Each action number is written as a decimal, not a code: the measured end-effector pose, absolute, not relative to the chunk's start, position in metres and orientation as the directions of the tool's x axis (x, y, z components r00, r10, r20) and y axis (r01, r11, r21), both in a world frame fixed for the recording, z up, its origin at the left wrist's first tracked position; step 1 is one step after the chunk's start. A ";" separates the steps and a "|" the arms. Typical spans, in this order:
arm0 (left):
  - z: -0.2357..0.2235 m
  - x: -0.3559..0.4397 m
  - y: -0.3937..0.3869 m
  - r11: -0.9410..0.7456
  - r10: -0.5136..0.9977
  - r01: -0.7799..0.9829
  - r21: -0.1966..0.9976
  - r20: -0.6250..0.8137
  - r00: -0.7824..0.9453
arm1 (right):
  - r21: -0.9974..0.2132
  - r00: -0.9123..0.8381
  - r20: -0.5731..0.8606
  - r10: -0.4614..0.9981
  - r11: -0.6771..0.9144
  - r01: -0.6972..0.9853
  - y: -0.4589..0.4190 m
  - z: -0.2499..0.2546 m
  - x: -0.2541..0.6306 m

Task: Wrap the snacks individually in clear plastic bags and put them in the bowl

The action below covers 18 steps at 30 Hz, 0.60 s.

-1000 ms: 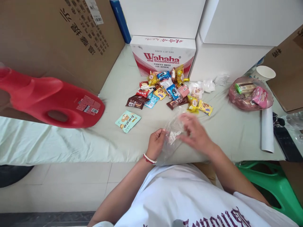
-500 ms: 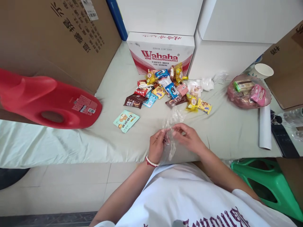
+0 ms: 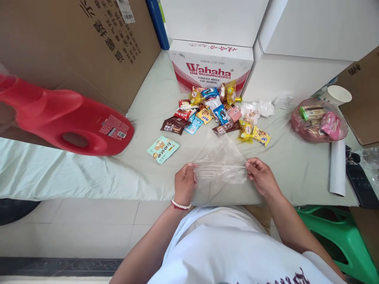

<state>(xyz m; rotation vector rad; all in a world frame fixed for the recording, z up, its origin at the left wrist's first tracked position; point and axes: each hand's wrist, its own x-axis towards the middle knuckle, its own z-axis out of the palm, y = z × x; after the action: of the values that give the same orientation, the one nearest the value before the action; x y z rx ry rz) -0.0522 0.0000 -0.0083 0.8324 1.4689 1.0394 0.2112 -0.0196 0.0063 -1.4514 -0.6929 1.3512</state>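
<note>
Right, both of my hands are occupied with one thing, a clear plastic bag [image 3: 220, 152], which lies at the near side of the cloth-covered table [image 3: 142, 173]. With the left hand [image 3: 184, 183] I pinch its gathered edge at the bag's nine o'clock, thumb on top; with the right hand [image 3: 263, 177] I grasp the opposite end at three o'clock, so the edge runs drawn out between them. I can't tell whether the film's underside rests on the cloth. A beaded bracelet [image 3: 180, 205] circles my left wrist.

Taking the bag as the dial's centre, its far part narrows toward twelve, where I have a loose heap of wrapped snacks [image 3: 204, 115] in front of the Wahaha carton [image 3: 207, 69]. A pale green packet [image 3: 163, 149] lies apart from the heap, between nine and ten, and farther out that way I see a red jug [image 3: 47, 112]. At half past two there's a pinkish bowl [image 3: 298, 132] holding more packets, with a paper cup [image 3: 337, 95] just behind it. A white roll [image 3: 337, 169] lies at three, and a green stool [image 3: 352, 252] stands below table level at four.
</note>
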 end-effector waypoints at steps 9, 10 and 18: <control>0.004 -0.087 0.001 0.529 0.842 0.011 0.849 -0.523 -0.132 | -0.861 0.196 -0.495 0.847 -0.447 -0.245 -0.038 0.002 0.232; 0.005 -0.092 0.002 0.552 0.830 0.039 0.833 -0.545 -0.116 | -0.853 0.180 -0.510 0.841 -0.468 -0.231 -0.038 0.003 0.233; 0.018 -0.101 -0.003 0.010 0.957 0.823 0.567 0.233 -0.172 | -0.871 0.201 -0.480 0.854 -0.491 0.005 -0.036 0.004 0.231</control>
<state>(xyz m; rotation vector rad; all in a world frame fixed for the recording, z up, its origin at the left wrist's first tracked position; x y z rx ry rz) -0.1013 -0.0032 0.0183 1.8635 2.0644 0.8970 0.2313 -0.0364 0.0039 -1.7032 -0.8149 1.3851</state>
